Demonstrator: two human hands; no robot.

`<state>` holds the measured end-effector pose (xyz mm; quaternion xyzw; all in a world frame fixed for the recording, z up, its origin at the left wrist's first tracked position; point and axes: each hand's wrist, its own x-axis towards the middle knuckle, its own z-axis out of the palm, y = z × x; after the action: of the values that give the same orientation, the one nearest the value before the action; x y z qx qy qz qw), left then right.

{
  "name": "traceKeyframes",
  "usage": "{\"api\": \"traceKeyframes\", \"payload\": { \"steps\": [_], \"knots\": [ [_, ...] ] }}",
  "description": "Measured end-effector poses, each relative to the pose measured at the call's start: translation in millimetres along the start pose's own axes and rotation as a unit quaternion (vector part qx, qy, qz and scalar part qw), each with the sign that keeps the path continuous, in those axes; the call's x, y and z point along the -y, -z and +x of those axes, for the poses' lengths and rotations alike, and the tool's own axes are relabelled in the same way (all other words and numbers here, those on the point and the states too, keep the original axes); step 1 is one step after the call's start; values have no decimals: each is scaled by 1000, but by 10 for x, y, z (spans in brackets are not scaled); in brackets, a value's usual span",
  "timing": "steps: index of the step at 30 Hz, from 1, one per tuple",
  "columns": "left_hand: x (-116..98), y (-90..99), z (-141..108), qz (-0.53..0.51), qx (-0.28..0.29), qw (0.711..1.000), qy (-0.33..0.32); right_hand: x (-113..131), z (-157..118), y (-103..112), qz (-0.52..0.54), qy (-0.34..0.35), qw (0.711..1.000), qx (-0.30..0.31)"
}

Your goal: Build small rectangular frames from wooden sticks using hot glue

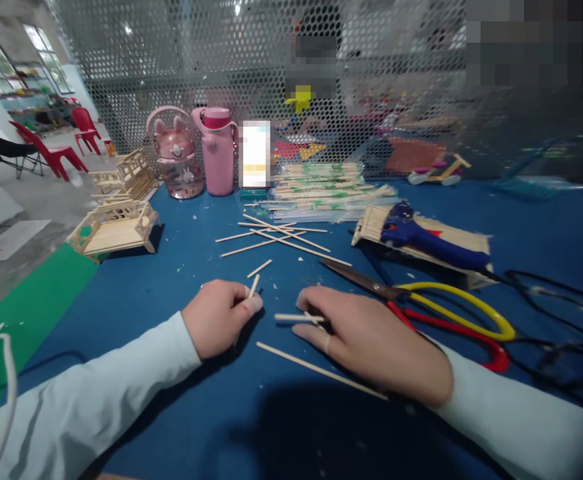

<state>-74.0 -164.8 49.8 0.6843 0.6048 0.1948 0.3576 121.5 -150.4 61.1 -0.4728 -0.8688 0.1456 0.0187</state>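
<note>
A short piece of thin wooden stick [254, 285] is pinched upright between the thumb and forefinger of my left hand [217, 315]. To its right, my right hand [371, 333] rests low over the table, fingers curled round another short wooden stick [291, 318] that points left. A second small piece crosses it inside the fingers, partly hidden. One longer wooden stick [321, 371] lies just in front of my right hand. Beyond my left hand is a loose short stick [260, 269]. Scissors [391, 291] with yellow and red handles lie beside my right hand, partly under the forearm.
Several loose sticks [331, 257] cross mid-table, with bagged stick bundles [321, 193] behind. A blue corded tool [436, 248], like a glue gun, rests on a stick-built piece. Small wooden furniture models [121, 233], a pink bottle [220, 157] and a clear bottle [181, 175] stand left.
</note>
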Motion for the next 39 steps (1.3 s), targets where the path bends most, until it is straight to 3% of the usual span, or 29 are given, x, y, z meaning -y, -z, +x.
{"api": "traceKeyframes", "payload": {
  "steps": [3,5,8,11,15,18,20,23,26,32,39],
  "knots": [
    [33,-17,-25,-136,53,986,80,15,-91,26,68,41,995,57],
    [34,-37,-31,-171,54,979,99,-26,-83,80,97,32,994,49],
    [21,-45,-17,-129,-4,988,79,-94,-19,111,82,5,997,-15],
    [28,4,19,-61,-58,995,48,-58,-20,37,57,44,997,19],
    [71,56,30,-119,18,991,60,86,-142,-85,34,133,989,50],
    [68,16,-7,-148,55,986,50,79,-182,-61,54,149,986,59],
    [47,-28,-27,-100,36,994,26,1,-146,0,79,117,989,35],
    [23,-75,-30,22,-22,999,-17,-128,-21,68,90,57,993,-47],
    [27,-90,-34,110,-67,991,-32,-163,132,39,85,78,987,-111],
    [33,-53,-99,134,-70,988,-31,-109,361,-145,62,130,981,-133],
    [22,26,-96,133,-63,989,14,-110,414,-170,78,139,974,-160]
  ]
}}
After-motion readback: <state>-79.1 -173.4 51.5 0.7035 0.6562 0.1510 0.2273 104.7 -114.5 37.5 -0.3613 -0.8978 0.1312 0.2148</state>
